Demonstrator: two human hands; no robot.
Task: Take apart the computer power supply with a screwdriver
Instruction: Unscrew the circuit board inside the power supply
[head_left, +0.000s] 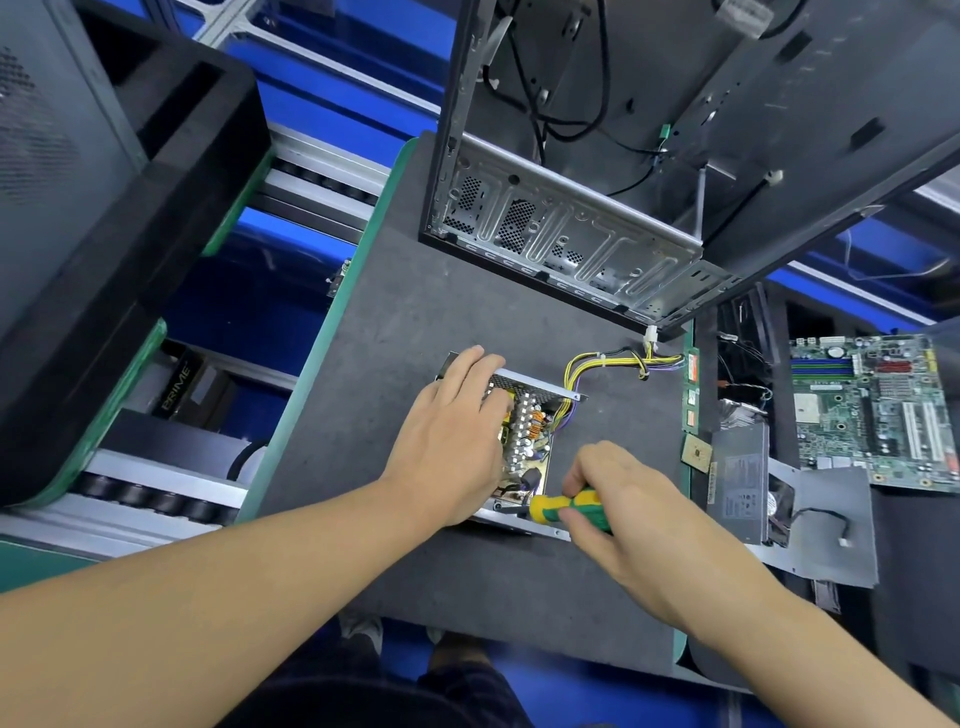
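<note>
The power supply (535, 415) lies open on the dark grey mat (415, 322), its circuit board with capacitors and coils exposed inside the metal casing. My left hand (457, 441) rests flat on its left side and covers part of the board. My right hand (618, 514) grips a screwdriver with a yellow and green handle (566, 506); its tip points left at the near edge of the casing and is mostly hidden. A bundle of yellow, black and purple wires (608, 364) runs from the supply toward the right.
An empty computer case (571, 234) stands open at the back of the mat. A motherboard (872, 410), a grey metal cover (737, 488), a small fan and loose parts lie to the right. Another black case (78, 208) sits on the conveyor at left.
</note>
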